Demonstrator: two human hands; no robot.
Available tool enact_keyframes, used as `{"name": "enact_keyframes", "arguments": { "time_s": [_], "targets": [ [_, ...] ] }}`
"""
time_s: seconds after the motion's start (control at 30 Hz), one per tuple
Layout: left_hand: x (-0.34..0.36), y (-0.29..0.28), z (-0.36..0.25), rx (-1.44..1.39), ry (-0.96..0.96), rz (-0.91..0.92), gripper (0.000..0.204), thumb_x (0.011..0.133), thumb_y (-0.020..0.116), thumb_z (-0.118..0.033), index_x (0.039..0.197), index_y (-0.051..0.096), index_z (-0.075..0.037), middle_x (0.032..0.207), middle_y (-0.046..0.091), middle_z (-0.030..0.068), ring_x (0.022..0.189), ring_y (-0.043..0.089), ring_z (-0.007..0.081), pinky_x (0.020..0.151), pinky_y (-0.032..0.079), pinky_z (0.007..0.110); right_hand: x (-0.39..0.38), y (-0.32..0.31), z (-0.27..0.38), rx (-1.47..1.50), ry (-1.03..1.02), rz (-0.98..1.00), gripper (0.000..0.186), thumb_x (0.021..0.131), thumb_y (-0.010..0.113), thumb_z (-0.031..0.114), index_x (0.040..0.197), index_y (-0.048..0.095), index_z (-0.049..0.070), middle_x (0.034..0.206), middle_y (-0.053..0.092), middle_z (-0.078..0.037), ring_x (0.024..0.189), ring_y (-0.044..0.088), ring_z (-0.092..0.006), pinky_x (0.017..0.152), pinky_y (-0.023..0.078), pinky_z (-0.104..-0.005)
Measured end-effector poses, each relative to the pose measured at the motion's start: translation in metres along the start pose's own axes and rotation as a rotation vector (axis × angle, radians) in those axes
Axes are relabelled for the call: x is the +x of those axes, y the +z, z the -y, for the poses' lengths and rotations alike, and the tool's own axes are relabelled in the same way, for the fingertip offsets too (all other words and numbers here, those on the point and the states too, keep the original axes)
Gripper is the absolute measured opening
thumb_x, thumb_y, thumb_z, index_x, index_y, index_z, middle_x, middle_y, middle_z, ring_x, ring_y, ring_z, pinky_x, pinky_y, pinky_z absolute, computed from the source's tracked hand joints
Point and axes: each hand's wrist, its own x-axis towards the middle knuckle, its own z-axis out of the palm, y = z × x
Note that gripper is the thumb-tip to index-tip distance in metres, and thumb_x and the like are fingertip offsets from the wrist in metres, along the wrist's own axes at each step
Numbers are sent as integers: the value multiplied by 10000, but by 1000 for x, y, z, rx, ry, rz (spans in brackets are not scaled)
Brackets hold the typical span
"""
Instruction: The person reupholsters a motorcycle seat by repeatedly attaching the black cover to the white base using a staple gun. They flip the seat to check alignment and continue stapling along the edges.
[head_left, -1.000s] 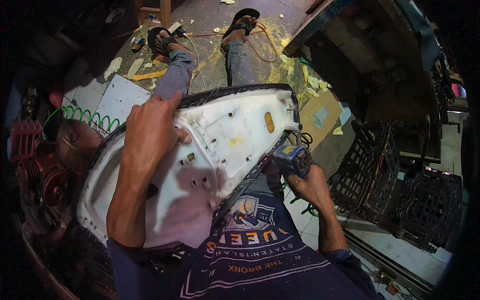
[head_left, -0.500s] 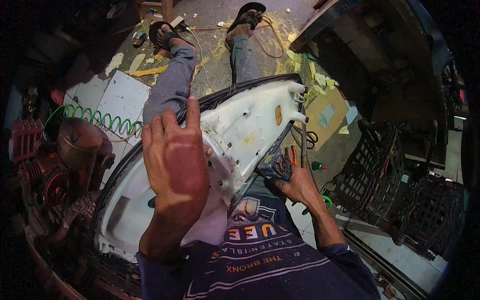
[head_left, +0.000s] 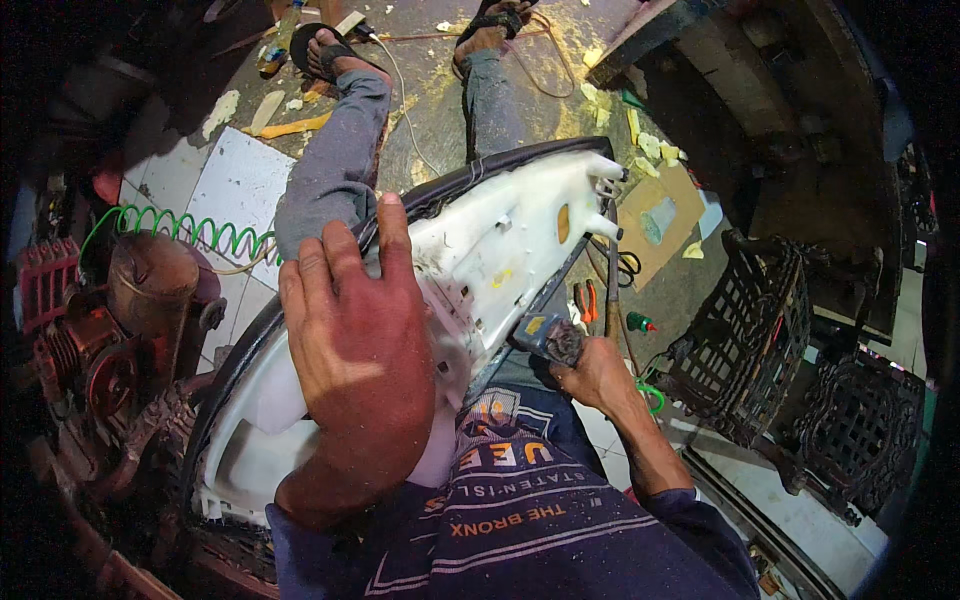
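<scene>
Across my lap lies an upturned motorcycle seat, its white plastic base [head_left: 510, 245] facing up and a black cover [head_left: 480, 175] running along its rim. My left hand [head_left: 358, 330] is laid over the far-side edge, fingers stretched out and the index finger apart from the others; it hides part of the base and whatever lies under the palm. In my right hand [head_left: 600, 378] is a blue and grey staple gun [head_left: 550, 338], its front end at the near-side edge of the seat. The gun's grip is mostly hidden by my fingers.
Orange-handled pliers [head_left: 586, 300], black-handled scissors [head_left: 628, 265] and a small green bottle [head_left: 640, 322] lie right of the seat. An air compressor [head_left: 110, 350] with a green coiled hose [head_left: 190, 230] stands left. Foam scraps [head_left: 650, 147] litter the floor; ornate black metalwork [head_left: 745, 335] stands right.
The view has shifted slightly. My left hand has slid a little across the seat edge, fingers still stretched. The staple gun stays near the same edge, and the pliers show more fully.
</scene>
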Motion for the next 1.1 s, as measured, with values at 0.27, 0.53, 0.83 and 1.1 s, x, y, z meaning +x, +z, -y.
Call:
{"name": "enact_keyframes", "arguments": {
  "time_s": [0.27,0.53,0.83,1.1],
  "targets": [
    [-5,3,7,-68,13,-18,896,767,856,-173,1574,465,-153,1356,552,210,1265,539,394,1093,440,479,-2,-3,5,104,78,-6,324,815,796,217,997,744,-45,887,719,-331,898,735,-469,797,586,-516],
    [-7,0,-1,-55,15,-2,934,727,875,-157,1570,474,-148,1348,556,203,1235,559,387,1068,454,486,-12,21,-4,-5,-13,-118,354,825,784,215,1102,737,1,812,708,-308,825,716,-490,760,580,-551],
    [-8,-5,-6,-50,-11,-17,929,719,883,-173,1559,487,-146,1332,554,185,1243,553,374,1062,462,475,-11,5,-13,104,1,-1,289,795,779,170,909,703,-85,833,709,-317,827,723,-474,762,569,-515],
    [-10,1,-3,31,26,-68,659,883,684,-60,1519,516,-92,1276,562,224,1242,567,390,1107,451,550,-17,18,-6,130,18,-1,336,798,772,229,957,722,-63,825,707,-318,847,744,-447,739,584,-494]
  ]
}}
